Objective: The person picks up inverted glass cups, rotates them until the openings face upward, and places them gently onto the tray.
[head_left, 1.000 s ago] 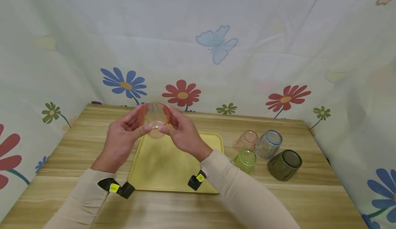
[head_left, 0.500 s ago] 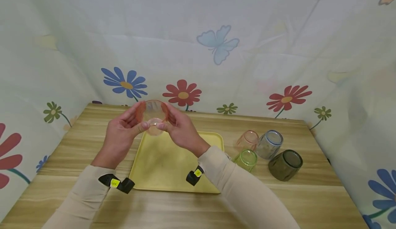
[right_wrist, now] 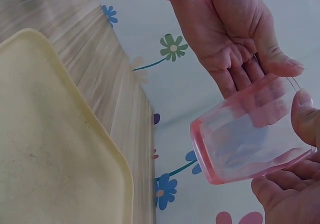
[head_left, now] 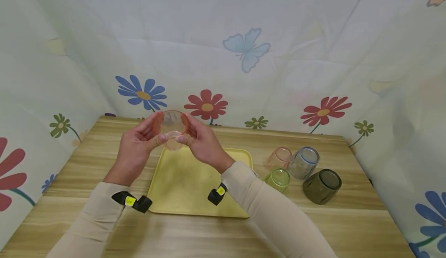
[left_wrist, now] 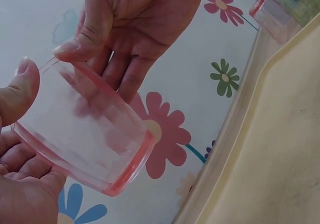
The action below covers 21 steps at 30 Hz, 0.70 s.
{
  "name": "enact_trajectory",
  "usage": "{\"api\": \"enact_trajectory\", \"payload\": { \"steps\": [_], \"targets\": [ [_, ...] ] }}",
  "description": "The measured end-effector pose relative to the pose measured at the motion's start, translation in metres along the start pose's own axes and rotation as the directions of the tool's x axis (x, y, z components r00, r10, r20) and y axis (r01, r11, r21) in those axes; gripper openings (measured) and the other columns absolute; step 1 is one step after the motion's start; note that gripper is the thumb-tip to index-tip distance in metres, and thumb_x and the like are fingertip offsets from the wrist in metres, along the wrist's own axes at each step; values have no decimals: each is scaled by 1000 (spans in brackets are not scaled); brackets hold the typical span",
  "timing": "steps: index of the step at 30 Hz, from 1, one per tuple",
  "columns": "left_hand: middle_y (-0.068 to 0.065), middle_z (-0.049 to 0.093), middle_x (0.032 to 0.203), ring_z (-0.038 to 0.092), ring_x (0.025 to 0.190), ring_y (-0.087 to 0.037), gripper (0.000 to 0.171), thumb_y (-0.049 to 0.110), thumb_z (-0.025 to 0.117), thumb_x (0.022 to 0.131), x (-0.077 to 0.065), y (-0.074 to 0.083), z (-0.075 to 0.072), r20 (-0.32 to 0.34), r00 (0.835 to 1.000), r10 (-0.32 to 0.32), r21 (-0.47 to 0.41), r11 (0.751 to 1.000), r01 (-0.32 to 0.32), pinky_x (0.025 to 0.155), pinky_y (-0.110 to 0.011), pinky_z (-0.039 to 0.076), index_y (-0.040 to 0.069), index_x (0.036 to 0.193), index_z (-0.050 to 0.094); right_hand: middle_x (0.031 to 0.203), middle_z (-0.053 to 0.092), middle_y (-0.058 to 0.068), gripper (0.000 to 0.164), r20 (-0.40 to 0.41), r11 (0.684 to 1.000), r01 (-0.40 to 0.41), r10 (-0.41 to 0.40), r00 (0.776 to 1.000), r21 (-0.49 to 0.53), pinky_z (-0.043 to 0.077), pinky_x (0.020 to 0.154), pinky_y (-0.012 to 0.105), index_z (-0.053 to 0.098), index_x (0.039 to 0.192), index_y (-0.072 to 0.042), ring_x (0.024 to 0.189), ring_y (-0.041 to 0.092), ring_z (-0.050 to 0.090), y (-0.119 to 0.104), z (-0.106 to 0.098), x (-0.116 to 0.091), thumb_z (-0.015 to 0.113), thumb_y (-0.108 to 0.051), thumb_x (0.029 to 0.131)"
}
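Note:
A clear pinkish-orange drinking glass [head_left: 171, 123] is held up above the far edge of a yellow tray [head_left: 198, 188]. My left hand [head_left: 134, 147] grips its left side, and my right hand [head_left: 205, 141] grips the right side. Both thumbs lie at the end facing me, their tips close together. Fingers wrap the sides behind. From the left wrist view, the glass [left_wrist: 95, 129] looks tilted, with a thick pink end pointing away from the thumbs. The right wrist view shows the same glass [right_wrist: 245, 139] between both hands; nothing is visible inside it.
Right of the tray, several glasses stand close together on the wooden table [head_left: 195, 236]: a pink one [head_left: 278, 159], a blue-rimmed one [head_left: 304, 163], a green one [head_left: 278, 180] and a dark one [head_left: 322, 187]. A flowered cloth [head_left: 167, 49] hangs behind and at both sides.
Both hands have raised the glass slightly and shifted it a little left. Their hold on it looks the same. The tray and the other glasses have stayed in place.

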State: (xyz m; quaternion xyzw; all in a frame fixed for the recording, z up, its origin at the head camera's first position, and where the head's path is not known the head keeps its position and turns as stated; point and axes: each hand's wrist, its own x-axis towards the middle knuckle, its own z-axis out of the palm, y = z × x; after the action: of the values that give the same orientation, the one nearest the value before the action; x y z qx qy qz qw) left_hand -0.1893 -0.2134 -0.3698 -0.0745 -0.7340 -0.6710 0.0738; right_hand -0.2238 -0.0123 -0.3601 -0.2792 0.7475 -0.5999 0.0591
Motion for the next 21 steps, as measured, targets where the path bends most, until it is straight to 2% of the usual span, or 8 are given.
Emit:
{"api": "enact_trajectory", "payload": {
  "steps": [6, 11, 15, 21],
  "targets": [
    [-10, 43, 165, 45, 151, -33, 70, 15, 76, 96, 2, -1, -3, -6, 1000, -8, 5, 1000, 8, 101, -11, 50, 19, 159, 45, 142, 63, 18, 69, -6, 1000, -2, 2, 1000, 12, 53, 113, 33, 36, 163, -11, 133, 29, 63, 0, 2, 3, 65, -6, 101],
    [-7, 43, 165, 44, 151, -26, 72, 14, 77, 95, 4, -4, -5, -2, 1000, -21, -44, 999, 21, 102, -11, 48, 18, 159, 45, 142, 62, 21, 68, 2, 1000, 11, -12, 1000, 28, 55, 111, 33, 37, 162, -9, 131, 33, 63, 1, 4, 5, 64, -4, 101],
    [-3, 42, 166, 42, 153, -20, 72, 15, 77, 95, 4, -6, -7, 6, 999, -34, -83, 996, 35, 103, -10, 48, 19, 159, 45, 147, 61, 18, 68, -5, 1000, -1, 1, 1000, 22, 53, 113, 33, 36, 163, -10, 135, 31, 62, 3, 4, 6, 64, -5, 101],
    [-9, 44, 164, 46, 150, -25, 71, 11, 76, 95, 6, -8, -5, -9, 1000, -17, -78, 997, 17, 99, -9, 50, 15, 158, 46, 147, 61, 19, 69, -10, 1000, 0, 0, 1000, 15, 54, 113, 35, 36, 162, -8, 134, 33, 62, 6, 5, 7, 65, -5, 101]
  ]
}}
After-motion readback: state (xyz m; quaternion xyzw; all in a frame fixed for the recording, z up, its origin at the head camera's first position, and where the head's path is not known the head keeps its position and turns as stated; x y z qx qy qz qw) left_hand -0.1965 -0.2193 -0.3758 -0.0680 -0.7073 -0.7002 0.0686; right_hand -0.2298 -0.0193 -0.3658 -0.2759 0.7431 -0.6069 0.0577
